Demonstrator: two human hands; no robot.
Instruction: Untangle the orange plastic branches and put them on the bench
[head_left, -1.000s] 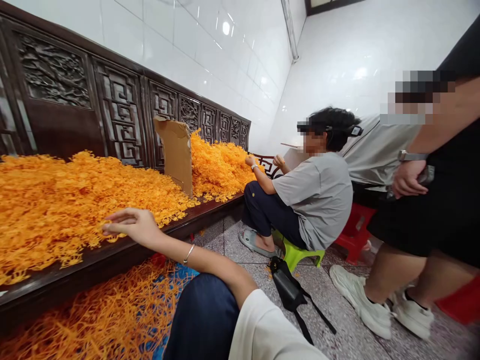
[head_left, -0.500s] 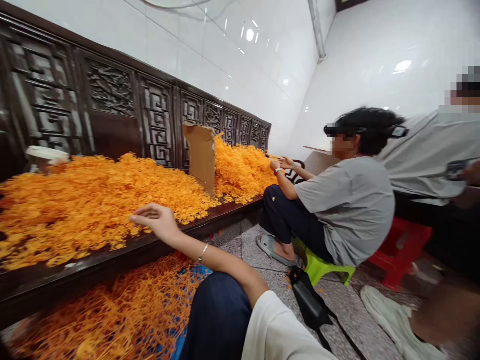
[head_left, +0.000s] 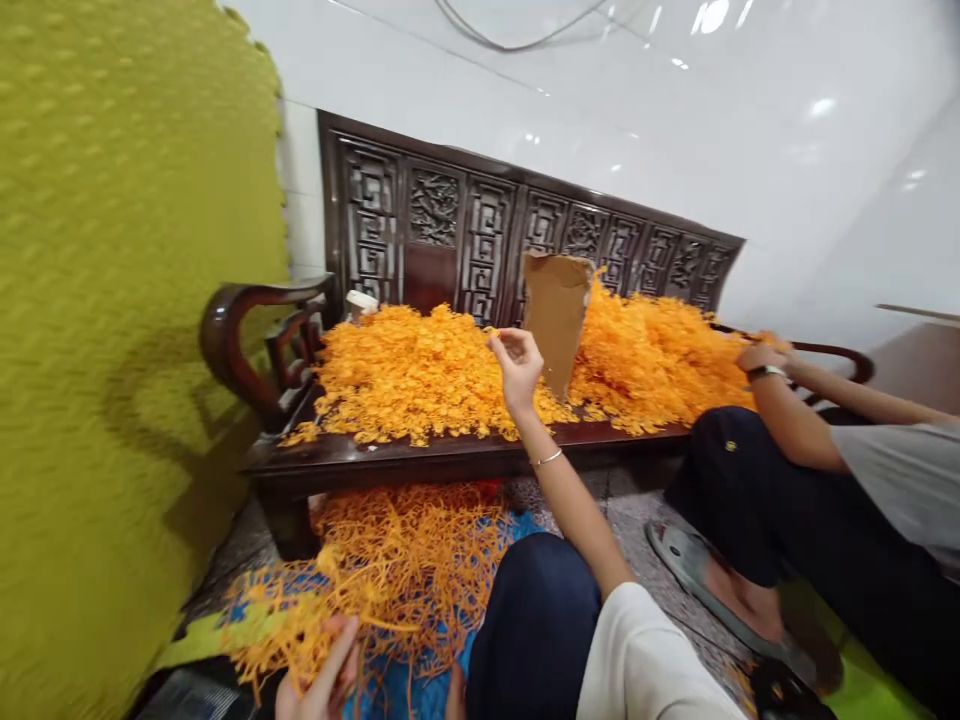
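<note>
My right hand [head_left: 519, 368], a bracelet on its wrist, is raised over the heap of small orange pieces [head_left: 420, 375] on the dark wooden bench [head_left: 360, 455]. Its thumb and forefinger pinch a small orange piece [head_left: 491, 332]. Low in the view, my left hand [head_left: 322, 675] grips a cluster of branching orange strands [head_left: 289, 635]; part of the hand is cut off by the bottom edge. Below the bench, a tangle of thin orange strands [head_left: 420, 550] lies on blue sheeting [head_left: 397, 690].
A cardboard piece [head_left: 556, 325] stands between the first heap and a second orange heap [head_left: 652, 360]. At the right, a seated person's hands [head_left: 763, 357] are at that second heap. A yellow-green mat [head_left: 135, 300] rises at the left. A white-topped cup [head_left: 361, 303] stands behind the first heap.
The view has swung left, bringing the mat, the bench's left arm and my left hand into sight. My right hand is now raised higher above the bench, with a small orange piece visible at its fingertips.
</note>
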